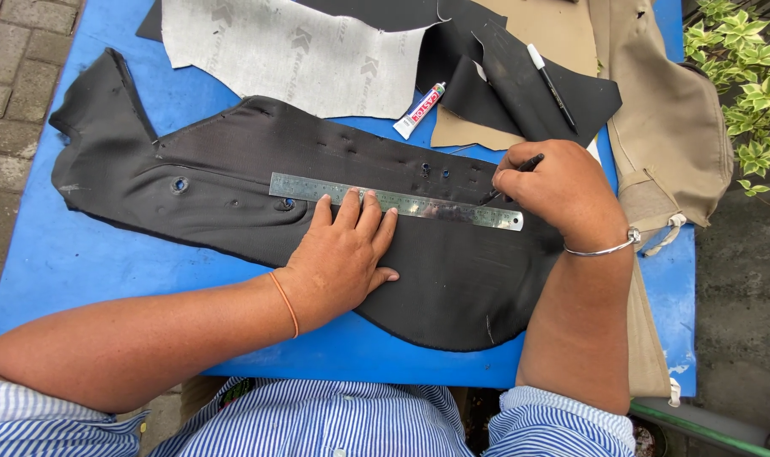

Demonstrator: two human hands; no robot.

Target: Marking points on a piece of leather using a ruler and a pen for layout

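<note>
Head view, looking straight down: the left hand (344,254) lies flat, fingers spread and pressing on the lower edge of a steel ruler (395,201), gripping nothing, just holding it down. The right hand (563,190) is closed around a dark pen (520,169), whose tip touches the fabric at the ruler's upper edge near its right end. The ruler lies lengthwise, slightly tilted, on a large black fabric piece (233,169) with a long, curved outline and several small punched holes; this piece spreads across the middle of the blue surface (63,262). An orange band circles the left wrist and a silver bangle (605,248) the right. Beyond the ruler, near the far edge of the black piece, a small white tube with a red label and a green cap (420,111) lies at a slant on the surface. Behind it, a grey backing sheet (292,51) printed with a faint repeated pattern overlaps more black pieces (520,80), and a white-capped black marker (552,85) rests on one of them. Tan material (664,110) lies to the right, hanging over the surface's edge, with green and white leaves (745,59) beyond it. Paving bricks (13,59) show at left.
</note>
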